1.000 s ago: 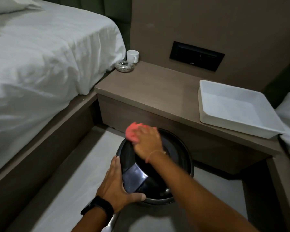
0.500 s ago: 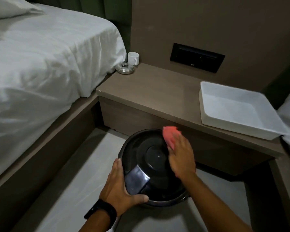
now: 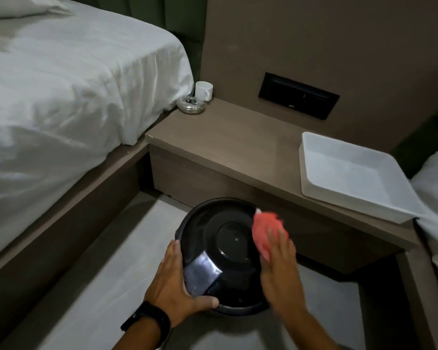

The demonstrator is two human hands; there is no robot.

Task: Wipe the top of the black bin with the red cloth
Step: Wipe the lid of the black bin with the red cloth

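A: Hotel-type room, dim. Pale floor [image 3: 91, 286] between bed [image 3: 61, 97] and brown bedside shelf [image 3: 225, 137].

B: Target?

A: Black bin [image 3: 228, 251], on floor directly below shelf front edge. Round domed lid, glossy, circular recess at centre, shiny flap panel near left edge. Rim band visible at bottom.

B: Cloth?

A: Red cloth [image 3: 264, 231], bunched, on lid's right side near rim. Pinned under right hand [image 3: 280, 271], palm flat, fingers extended over cloth, slightly motion-blurred. Pressing rather than gripping.

B: Other hand?

A: Left hand [image 3: 173, 284] spread against bin's left side, thumb wrapped round front rim. Bracing, not clenched. Black watch [image 3: 147, 322] on wrist.

B: Handling?

A: Probably light plastic, likely to skid on smooth floor without brace. Lid hard, slick; flap may swing if pushed. Best hold at rim, clear of flap. Cloth soft, conforms to dome, liable to bunch.

B: Progress?

A: Mid-wipe by looks. Can't judge coverage.

B: Surroundings?

A: White tray [image 3: 359, 180] on shelf right, well clear. White cup [image 3: 204, 90] and metal ashtray [image 3: 190, 105] at far left corner. Black wall panel [image 3: 299, 98] above.
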